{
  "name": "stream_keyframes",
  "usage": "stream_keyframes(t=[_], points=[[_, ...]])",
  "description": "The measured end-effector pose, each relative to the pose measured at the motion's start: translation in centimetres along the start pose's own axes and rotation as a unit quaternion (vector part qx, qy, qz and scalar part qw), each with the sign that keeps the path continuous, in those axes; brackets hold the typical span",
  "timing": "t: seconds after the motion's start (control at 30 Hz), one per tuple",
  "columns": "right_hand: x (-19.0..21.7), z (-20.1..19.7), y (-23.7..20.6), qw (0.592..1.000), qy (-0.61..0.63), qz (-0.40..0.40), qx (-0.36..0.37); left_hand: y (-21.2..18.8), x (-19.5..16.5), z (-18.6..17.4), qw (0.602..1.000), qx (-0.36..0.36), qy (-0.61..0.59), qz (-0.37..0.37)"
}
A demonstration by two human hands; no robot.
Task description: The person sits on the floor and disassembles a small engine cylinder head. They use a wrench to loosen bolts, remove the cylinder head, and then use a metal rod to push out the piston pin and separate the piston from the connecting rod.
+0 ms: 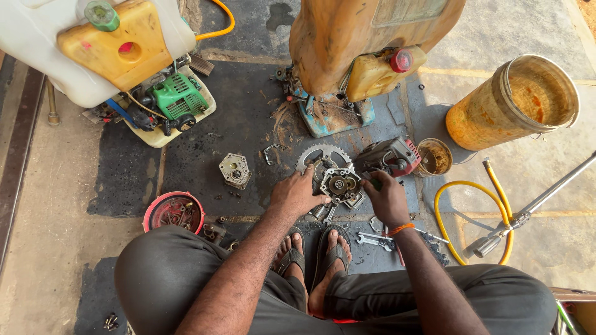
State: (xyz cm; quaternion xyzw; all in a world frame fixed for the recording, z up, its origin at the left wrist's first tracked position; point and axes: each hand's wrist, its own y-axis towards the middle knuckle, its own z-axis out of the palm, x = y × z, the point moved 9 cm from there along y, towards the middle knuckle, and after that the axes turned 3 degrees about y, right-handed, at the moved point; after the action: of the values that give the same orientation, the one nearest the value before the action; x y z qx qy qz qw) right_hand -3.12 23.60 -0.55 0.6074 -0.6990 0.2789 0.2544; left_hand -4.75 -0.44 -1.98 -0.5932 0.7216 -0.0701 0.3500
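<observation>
1. My left hand (297, 192) lies flat, fingers spread open, pressing on the near-left edge of the toothed sprocket (313, 156) on the floor; it grips nothing.
2. My right hand (386, 197) is curled, fingers pinched on a small green-tipped tool (374, 182) that touches the right side of the round metal engine part (341, 184) lying between both hands.
3. Just far-right of that part sits a red-and-black engine cover (391, 155), with a small rusty tin (434, 156) beside it.
4. Open floor lies left, around a small grey casing (234, 170) and a red bowl (175, 212); spanners (372, 241) crowd the near-right by my feet.
5. My knees cut off the near floor; what the tool tip meets is too small to make out.
</observation>
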Motion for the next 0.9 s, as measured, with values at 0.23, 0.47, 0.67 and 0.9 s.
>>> stream_keyframes(t=[0.23, 0.47, 0.67, 0.9], points=[[-8.6, -0.1, -3.3, 0.972, 0.121, 0.144, 0.140, 0.1, -1.4, -1.2, 0.996, -0.070, 0.008, 0.046], [-11.9, 0.2, -3.7, 0.962, 0.069, 0.242, 0.103, -0.3, -6.1, -1.6, 0.969, -0.159, 0.128, 0.137], [-8.8, 0.8, -1.0, 0.954, 0.224, 0.154, 0.127, 1.2, -6.4, 0.3, 0.985, -0.116, 0.129, 0.008], [-7.5, 1.0, -0.3, 0.954, 0.218, 0.145, 0.146, 5.1, -6.7, 1.7, 0.990, -0.042, 0.112, 0.070]])
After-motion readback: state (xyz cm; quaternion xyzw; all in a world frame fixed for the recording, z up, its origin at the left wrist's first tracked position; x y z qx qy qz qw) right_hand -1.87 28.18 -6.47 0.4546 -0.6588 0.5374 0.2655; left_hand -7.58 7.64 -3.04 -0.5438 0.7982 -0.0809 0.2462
